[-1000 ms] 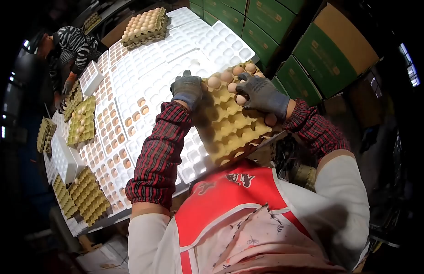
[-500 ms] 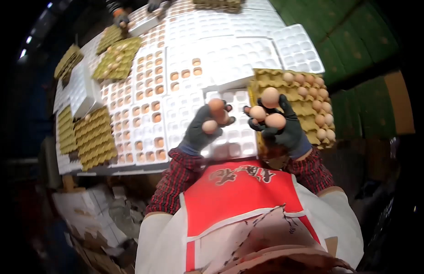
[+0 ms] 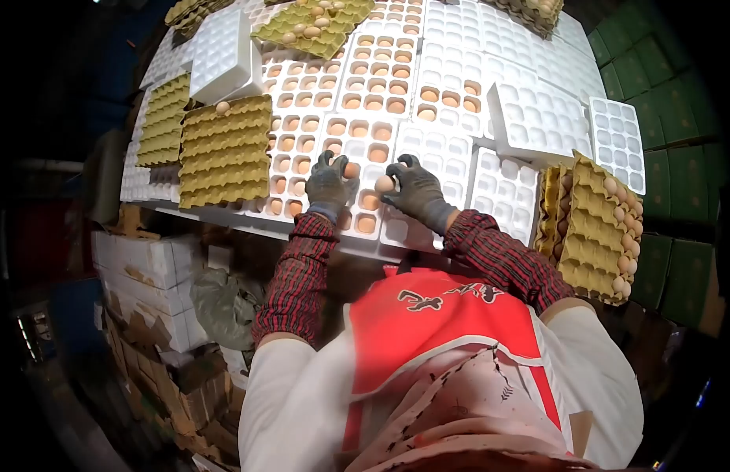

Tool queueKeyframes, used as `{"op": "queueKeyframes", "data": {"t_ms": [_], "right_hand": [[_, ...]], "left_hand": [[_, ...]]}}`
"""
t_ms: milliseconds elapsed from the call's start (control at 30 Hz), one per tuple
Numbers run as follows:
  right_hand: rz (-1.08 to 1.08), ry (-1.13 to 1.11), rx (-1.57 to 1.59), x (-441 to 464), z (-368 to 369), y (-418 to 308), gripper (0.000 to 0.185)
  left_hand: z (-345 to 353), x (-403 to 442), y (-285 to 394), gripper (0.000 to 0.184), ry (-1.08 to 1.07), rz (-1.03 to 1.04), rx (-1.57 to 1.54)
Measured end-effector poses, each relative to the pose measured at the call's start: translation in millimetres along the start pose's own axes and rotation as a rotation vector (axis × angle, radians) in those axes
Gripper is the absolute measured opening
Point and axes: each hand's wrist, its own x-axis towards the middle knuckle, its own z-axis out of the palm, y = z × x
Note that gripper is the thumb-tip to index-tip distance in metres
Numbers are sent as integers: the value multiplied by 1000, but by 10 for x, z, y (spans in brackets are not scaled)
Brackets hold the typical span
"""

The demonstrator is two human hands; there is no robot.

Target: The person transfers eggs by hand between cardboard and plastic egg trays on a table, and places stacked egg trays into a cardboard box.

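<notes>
My left hand (image 3: 329,189), in a dark grey glove, is over a white foam egg tray (image 3: 354,147) with its fingers curled around an egg (image 3: 351,170). Just to the right, my gloved right hand (image 3: 422,193) holds a paler egg (image 3: 385,185) at its fingertips, above the same tray's edge. Eggs fill several of this tray's cups, while others around the hands show bare. Any further eggs inside the palms are hidden. A tray with bare cups (image 3: 433,154) lies behind my right hand.
A yellow pulp tray (image 3: 589,236) with eggs along its right side stands at the right edge. Another pulp tray (image 3: 225,153) with one egg lies left. A foam tray stack (image 3: 222,59) rises at the back left. Green boxes (image 3: 656,118) line the right; white boxes (image 3: 156,263) stand lower left.
Both hands have moved left from near the pulp tray of eggs to the partly filled foam tray. The view has shifted left. Fewer eggs show in the hands now.
</notes>
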Motion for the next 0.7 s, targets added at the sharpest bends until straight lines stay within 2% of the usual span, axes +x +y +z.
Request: {"op": "queueKeyframes", "data": {"t_ms": [33, 67, 100, 133, 167, 233, 300, 367, 433, 500, 533, 567, 633, 700], "right_hand": [[32, -81, -97, 181, 101, -29, 44], [45, -99, -189, 292, 201, -57, 45], [-5, -85, -173, 360, 233, -82, 45], [-48, -64, -156, 481, 245, -124, 44], [-92, -50, -136, 532, 268, -154, 44], [-157, -54, -101, 765, 286, -271, 45], [-151, -222, -124, 957, 179, -417, 44], [-117, -270, -71, 1082, 206, -371, 43], [-140, 47, -66, 1135, 347, -169, 35], [26, 82, -339, 1116, 163, -36, 31], [40, 47, -334, 1091, 57, 103, 32], [-18, 83, -381, 1043, 79, 219, 34], [-97, 170, -512, 933, 193, 606, 38], [-92, 385, -401, 608, 179, 607, 46]], "left_hand": [[15, 30, 10, 52, -65, -26, 9], [1, 6, 9, 50, -27, 15, -7], [-8, -55, 9, 47, 22, 57, -18], [-130, -267, 65, 41, -73, 63, -72], [-101, -382, 33, 36, -36, 174, 7], [-123, -449, -18, 34, -226, 218, -29], [-149, -429, -62, 30, -161, 228, -87], [-174, -301, -158, 34, -39, 177, -246], [-261, -117, -231, 34, 149, 124, -226], [-364, 93, -237, 31, 236, 116, -138], [-266, 192, -302, 31, 303, 182, -77], [-174, 278, -329, 29, 314, 230, -34], [124, 363, -391, 31, 192, 244, 0], [487, 340, -596, 34, 230, 373, 94]]}}
